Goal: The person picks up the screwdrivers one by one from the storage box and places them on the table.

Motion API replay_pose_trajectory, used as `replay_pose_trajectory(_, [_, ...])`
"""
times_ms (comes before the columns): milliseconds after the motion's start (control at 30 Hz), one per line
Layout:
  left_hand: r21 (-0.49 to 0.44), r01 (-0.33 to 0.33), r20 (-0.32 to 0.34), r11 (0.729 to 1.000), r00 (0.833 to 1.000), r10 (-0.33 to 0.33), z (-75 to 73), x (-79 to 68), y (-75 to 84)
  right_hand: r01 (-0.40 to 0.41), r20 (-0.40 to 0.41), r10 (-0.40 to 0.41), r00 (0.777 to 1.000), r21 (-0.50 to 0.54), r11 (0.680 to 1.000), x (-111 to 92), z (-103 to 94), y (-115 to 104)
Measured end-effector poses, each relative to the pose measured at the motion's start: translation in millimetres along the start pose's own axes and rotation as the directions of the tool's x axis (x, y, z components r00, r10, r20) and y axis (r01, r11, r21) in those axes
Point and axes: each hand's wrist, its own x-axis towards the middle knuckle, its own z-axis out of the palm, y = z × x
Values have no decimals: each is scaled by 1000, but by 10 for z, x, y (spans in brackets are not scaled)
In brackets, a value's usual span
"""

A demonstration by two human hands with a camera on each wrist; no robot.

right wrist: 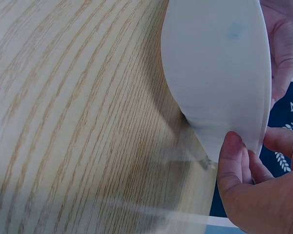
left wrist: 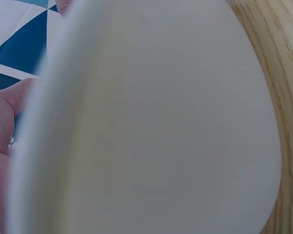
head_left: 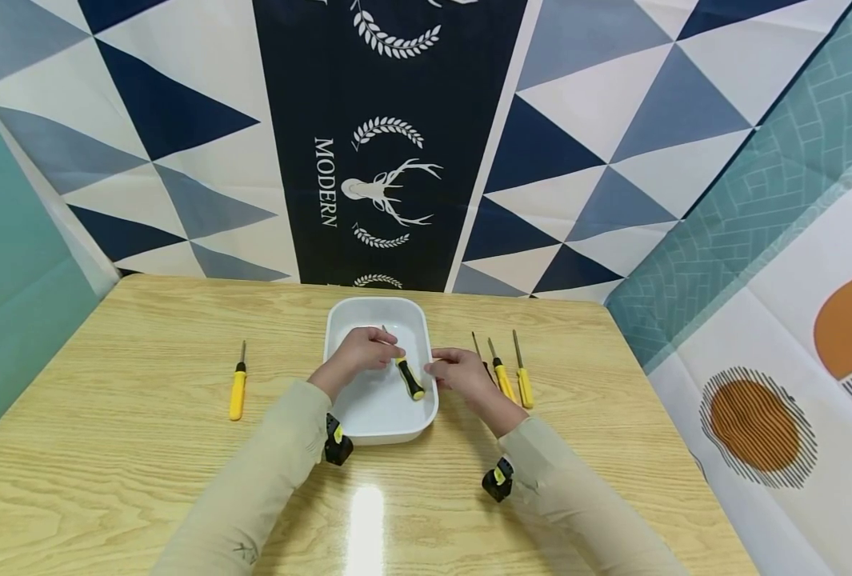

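Observation:
A white rectangular tray [head_left: 382,424] sits on the table in the head view, with a black and yellow screwdriver [head_left: 410,379] inside it. The fingers of my left hand [head_left: 365,352] reach over the tray and pinch this screwdriver around its shaft, covering part of it. In the left wrist view the tray wall [left wrist: 161,122] fills most of the picture and hides much of the left hand [left wrist: 2,122]. My right hand [head_left: 464,373] grips the tray's right rim; in the right wrist view the thumb and fingers of the right hand [right wrist: 263,190] stand on both sides of the wall.
One yellow screwdriver [head_left: 238,392] lies left of the tray. To the right lie a yellow and black screwdriver [head_left: 500,374], a yellow one [head_left: 524,386] and a thin dark one [head_left: 477,346] partly behind the right hand. A patterned cloth [head_left: 368,192] hangs behind the table.

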Motion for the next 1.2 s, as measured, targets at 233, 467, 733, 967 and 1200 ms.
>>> replay_pose_trajectory(233, [15, 13, -10, 1000, 1000, -13, 44, 13, -24, 2, 4, -2, 1000, -5, 1000, 7, 2, 9])
replay_pose_trajectory(467, [10, 86, -37, 996, 996, -86, 70, 51, -40, 3, 13, -3, 1000, 1, 1000, 20, -3, 18])
replay_pose_trajectory(733, [-36, 185, -61, 982, 980, -187, 125, 87, -49, 6, 12, -6, 1000, 2, 1000, 1, -5, 9])
replay_pose_trajectory(967, [-96, 255, -75, 962, 962, -262, 156, 59, -27, 17, 17, -18, 1000, 10, 1000, -3, -1, 23])
replay_pose_trajectory(1200, [-93, 270, -91, 958, 956, -279, 178, 72, -22, 9, 16, -9, 1000, 6, 1000, 0, 5, 5])
